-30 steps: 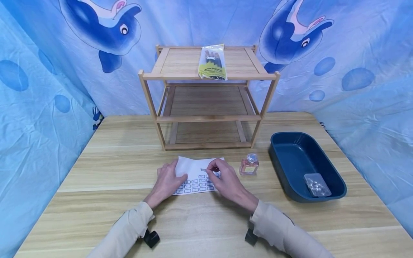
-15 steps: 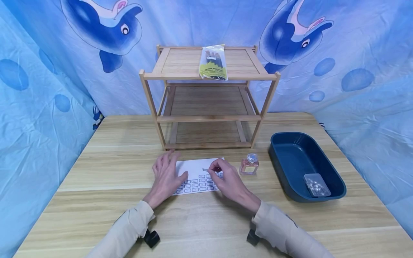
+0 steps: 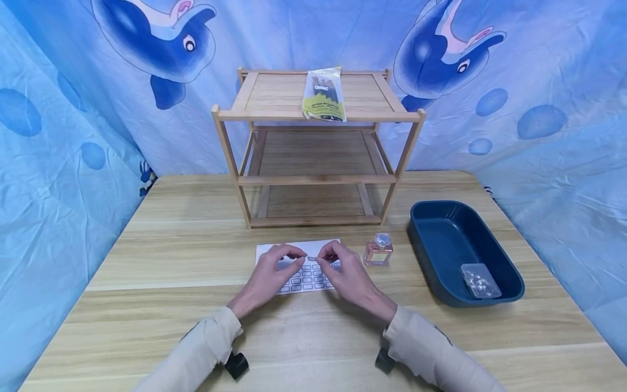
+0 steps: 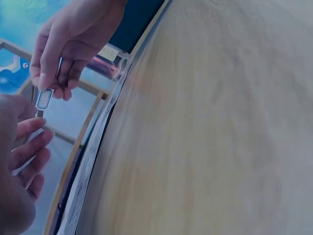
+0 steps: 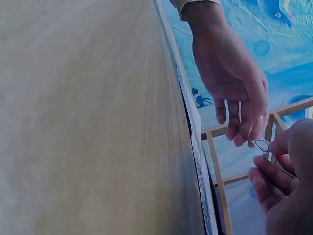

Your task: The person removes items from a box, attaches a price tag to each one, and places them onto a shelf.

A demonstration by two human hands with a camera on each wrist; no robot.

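Note:
Above a white sheet of printed labels (image 3: 294, 249) on the table, my right hand (image 3: 350, 277) pinches a small rectangular label sticker (image 5: 262, 145) between thumb and index finger. My left hand (image 3: 266, 277) has come to the sticker's other end, thumb and index finger slightly parted around it. In the left wrist view, the blue-framed label (image 4: 44, 99) juts from the right fingertips, with the left hand (image 4: 22, 161) just below it. Whether the left fingertips touch it is hard to see. Both hands cover part of the sheet. A pink perfume bottle (image 3: 379, 251) stands just right of the right hand.
A dark blue basin (image 3: 425, 261) at the right holds a clear plastic box (image 3: 481, 281) of small shiny pieces. Behind the sheet stands a three-tier wooden shelf (image 3: 315, 221) with a packaged brush set (image 3: 324, 95) on top. Blue curtain (image 3: 313, 32) surrounds the table.
My left hand has let go of the sheet's left side, lifted and moved right to the sticker. The right hand has shifted slightly right and keeps its pinch on the sticker.

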